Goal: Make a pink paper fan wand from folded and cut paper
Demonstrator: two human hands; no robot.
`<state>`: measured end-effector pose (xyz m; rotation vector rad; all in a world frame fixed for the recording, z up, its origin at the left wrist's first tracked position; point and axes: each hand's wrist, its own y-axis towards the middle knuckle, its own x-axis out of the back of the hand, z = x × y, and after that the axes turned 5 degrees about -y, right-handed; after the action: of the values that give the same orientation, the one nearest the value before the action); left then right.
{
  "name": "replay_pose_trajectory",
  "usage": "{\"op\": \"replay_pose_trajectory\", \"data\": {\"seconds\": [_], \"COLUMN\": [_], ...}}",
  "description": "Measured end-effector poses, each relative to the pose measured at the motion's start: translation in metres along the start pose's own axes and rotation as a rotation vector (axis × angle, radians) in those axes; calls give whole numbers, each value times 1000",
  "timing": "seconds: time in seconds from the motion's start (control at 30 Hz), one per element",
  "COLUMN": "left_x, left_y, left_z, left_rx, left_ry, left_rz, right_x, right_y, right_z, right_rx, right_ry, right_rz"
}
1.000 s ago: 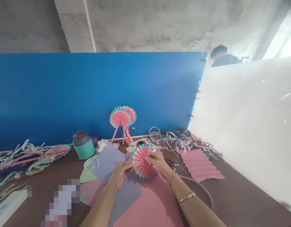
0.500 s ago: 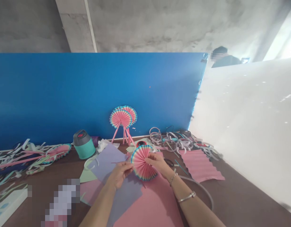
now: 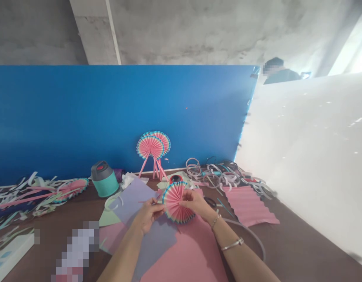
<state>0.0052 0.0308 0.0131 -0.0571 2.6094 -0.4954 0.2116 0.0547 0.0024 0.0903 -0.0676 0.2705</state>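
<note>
A round pleated paper fan (image 3: 175,203), pink with a blue and cream edge, is held up over the table between my two hands. My left hand (image 3: 150,214) pinches its left rim between thumb and fingers. On the other side, my right hand (image 3: 195,205) grips the fan near its centre, and its fingers cover part of the right side. Beneath lie a pink paper sheet (image 3: 189,254) and purple paper sheets (image 3: 136,196). Finished-looking pink fans (image 3: 150,147) with long handles lean against the blue panel behind.
A teal and grey container (image 3: 104,180) stands at the back left, beside paper strips and another fan (image 3: 73,190). Curled strips (image 3: 216,176) and a wavy pink sheet (image 3: 250,205) lie to the right. A roll of tape (image 3: 210,201) is near my right hand. A person (image 3: 279,72) is beyond the white partition.
The fan has turned slightly, its upper right edge pulling in a little. Both hands have barely shifted and keep hold of it.
</note>
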Motion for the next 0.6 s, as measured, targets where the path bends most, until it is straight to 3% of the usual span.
{"op": "replay_pose_trajectory", "data": {"seconds": [0.27,0.4,0.6], "left_x": [2,2,1], "left_y": [0,4,5], "left_z": [-1,2,7], "left_rx": [-77,-218,-533], "left_ry": [65,184,448], "left_rz": [63,98,151], "right_x": [-1,2,5], "right_y": [1,3,2], "right_z": [-5,-5,-2], "right_rx": [-72,-129,-163], "right_ry": [62,154,211], "right_rz": [-32,-51,-54]}}
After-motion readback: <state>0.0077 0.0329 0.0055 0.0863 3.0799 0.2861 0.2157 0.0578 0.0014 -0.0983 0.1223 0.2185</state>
